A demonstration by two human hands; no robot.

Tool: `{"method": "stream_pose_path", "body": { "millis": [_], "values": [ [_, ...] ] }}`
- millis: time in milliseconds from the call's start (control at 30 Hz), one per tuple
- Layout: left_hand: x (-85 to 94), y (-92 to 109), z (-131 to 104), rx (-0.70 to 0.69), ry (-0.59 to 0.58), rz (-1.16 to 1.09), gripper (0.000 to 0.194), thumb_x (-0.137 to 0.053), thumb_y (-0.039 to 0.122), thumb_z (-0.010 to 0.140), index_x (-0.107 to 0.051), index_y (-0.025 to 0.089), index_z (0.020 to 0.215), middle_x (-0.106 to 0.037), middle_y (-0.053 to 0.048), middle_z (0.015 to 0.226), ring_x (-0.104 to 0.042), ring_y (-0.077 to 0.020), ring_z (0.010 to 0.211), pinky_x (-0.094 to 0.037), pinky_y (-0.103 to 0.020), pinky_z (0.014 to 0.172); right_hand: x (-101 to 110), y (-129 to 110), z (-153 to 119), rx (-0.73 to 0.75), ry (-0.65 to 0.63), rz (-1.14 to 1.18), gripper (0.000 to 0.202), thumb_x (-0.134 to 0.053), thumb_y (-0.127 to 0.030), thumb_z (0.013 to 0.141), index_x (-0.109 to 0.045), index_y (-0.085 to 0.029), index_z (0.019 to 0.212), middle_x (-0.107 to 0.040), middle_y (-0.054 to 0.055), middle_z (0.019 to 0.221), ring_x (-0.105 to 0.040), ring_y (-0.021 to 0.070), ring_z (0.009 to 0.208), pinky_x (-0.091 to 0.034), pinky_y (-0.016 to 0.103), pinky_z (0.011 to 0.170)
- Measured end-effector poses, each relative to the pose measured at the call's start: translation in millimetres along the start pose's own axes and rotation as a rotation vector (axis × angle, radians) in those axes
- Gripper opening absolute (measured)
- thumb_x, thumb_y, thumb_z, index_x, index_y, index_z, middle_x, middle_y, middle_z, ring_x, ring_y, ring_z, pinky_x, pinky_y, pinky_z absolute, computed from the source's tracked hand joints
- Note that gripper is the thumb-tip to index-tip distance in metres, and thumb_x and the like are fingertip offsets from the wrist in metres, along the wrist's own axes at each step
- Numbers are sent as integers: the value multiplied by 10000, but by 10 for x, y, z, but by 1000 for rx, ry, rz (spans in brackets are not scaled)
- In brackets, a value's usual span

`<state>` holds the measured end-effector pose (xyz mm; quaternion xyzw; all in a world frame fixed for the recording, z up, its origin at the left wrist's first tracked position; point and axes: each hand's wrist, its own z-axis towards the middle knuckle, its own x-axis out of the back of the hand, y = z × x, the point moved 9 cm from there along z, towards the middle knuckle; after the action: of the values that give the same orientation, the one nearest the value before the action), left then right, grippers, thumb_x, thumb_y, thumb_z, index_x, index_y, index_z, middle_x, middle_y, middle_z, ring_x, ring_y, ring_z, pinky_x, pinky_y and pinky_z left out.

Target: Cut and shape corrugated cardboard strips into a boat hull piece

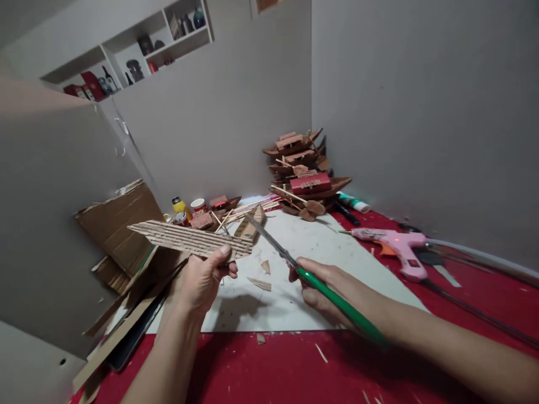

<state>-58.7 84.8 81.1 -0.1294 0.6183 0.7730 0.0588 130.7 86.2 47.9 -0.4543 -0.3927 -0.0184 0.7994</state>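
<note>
My left hand (206,280) pinches a strip of corrugated cardboard (189,240) with its thumb on top. The strip's ridges run lengthwise, and its far-left end is cut to a point. In my right hand (328,286) are green-handled scissors (328,300), their blades pointing up and left, close to the strip's right end. The blades look closed or nearly so. Two small cardboard scraps, a slim pointed piece (259,284) and a triangular bit (265,267), lie on the white sheet (278,311) below. A small cardboard boat hull (250,223) rests just behind the strip.
Finished model boats (309,184) are stacked at the back. A pink hot glue gun (400,247) lies at right on the red tablecloth (252,370), its cord trailing. Cardboard sheets (122,230) lean at left. Paper cups (199,206), a yellow bottle (182,207) and thin sticks stand or lie behind.
</note>
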Motion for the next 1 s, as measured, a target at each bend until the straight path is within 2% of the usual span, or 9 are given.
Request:
{"method": "stream_pose_path", "body": {
  "millis": [133, 233, 500, 1000],
  "values": [
    [38, 90, -4, -43, 10, 1, 177, -725, 200, 696, -563, 143, 654, -531, 46, 597, -546, -84, 484, -450, -208, 445, -85, 9, -21, 7, -129, -101, 461, -396, -607, 859, -494, -174, 979, -584, 79, 876, -544, 203, 762, -433, 307, 708],
    [30, 92, -7, -29, -10, 52, 174, -710, 214, 719, -572, 139, 644, -549, 37, 599, -562, -94, 496, -472, -221, 471, -113, -4, -28, 4, -180, -137, 439, -415, -596, 857, -489, -178, 969, -587, 81, 886, -537, 199, 757, -429, 299, 693],
    [23, -14, -17, 32, -38, 202, 157, -698, 271, 741, -621, 139, 702, -625, -2, 624, -625, -147, 536, -516, -256, 499, -146, -41, -29, -2, -210, -146, 380, -470, -560, 844, -490, -183, 891, -575, 46, 822, -500, 172, 703, -398, 275, 651],
    [26, -26, -6, 21, -59, 219, 150, -710, 272, 735, -648, 139, 704, -649, -13, 614, -647, -154, 536, -513, -229, 479, -199, -97, -72, 37, -283, -104, 505, -353, -643, 862, -507, -168, 929, -582, 69, 841, -509, 182, 723, -414, 304, 685]
  ]
}}
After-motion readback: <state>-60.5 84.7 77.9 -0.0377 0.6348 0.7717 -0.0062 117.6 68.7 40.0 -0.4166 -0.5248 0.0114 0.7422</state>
